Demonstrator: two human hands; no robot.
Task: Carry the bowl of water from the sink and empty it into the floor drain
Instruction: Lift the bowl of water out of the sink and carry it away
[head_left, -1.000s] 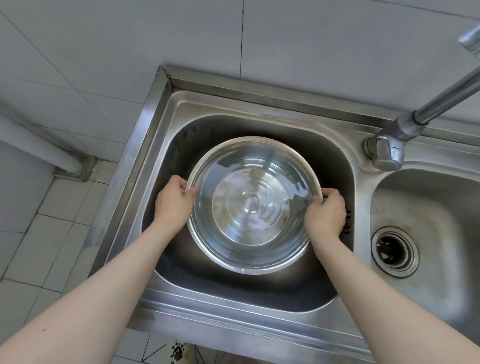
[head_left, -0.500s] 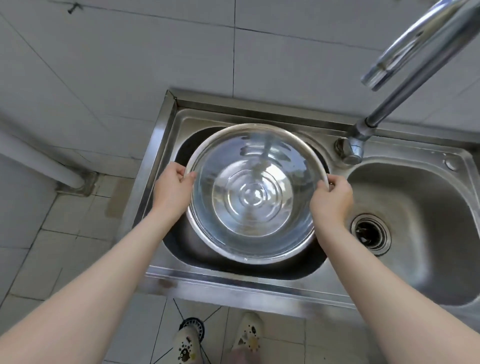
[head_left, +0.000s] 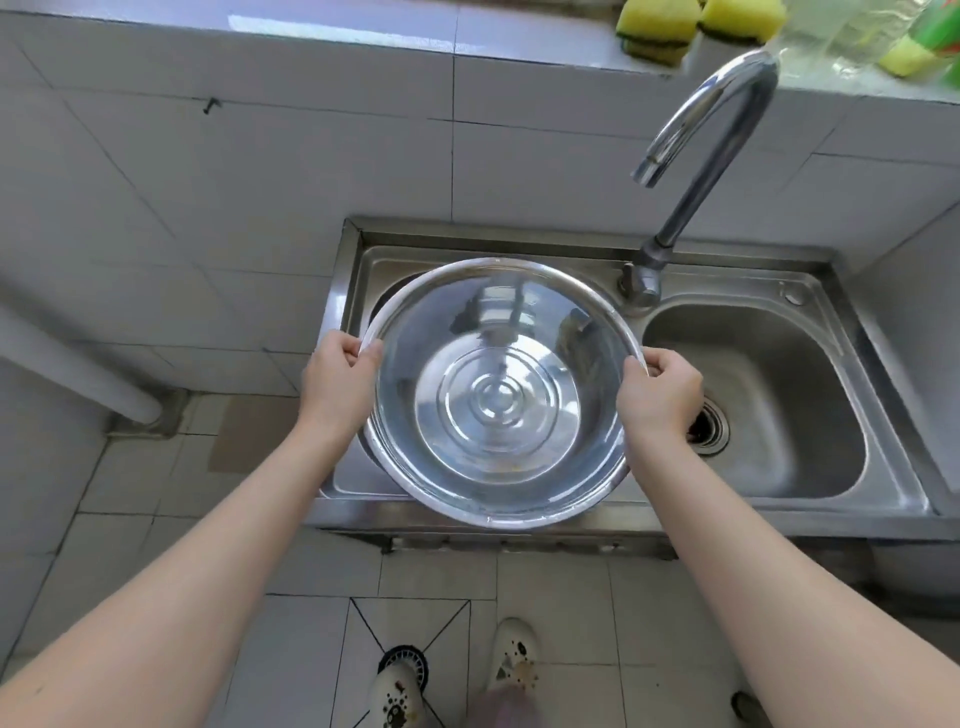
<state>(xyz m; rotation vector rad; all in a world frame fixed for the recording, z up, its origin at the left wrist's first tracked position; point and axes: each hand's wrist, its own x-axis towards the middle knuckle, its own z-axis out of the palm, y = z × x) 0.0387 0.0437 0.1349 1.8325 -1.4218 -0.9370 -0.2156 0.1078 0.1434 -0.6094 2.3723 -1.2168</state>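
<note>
Gripping bowl (head_left: 498, 410) by opposite rim edges: left hand (head_left: 337, 382) and right hand (head_left: 657, 397) each curled shut on rim. Bowl held level above left sink (head_left: 353, 467) basin, overhanging front edge. Floor drain (head_left: 406, 659) below, beside shoes, open tile around. Versus earlier: bowl higher, nearer person.
</note>
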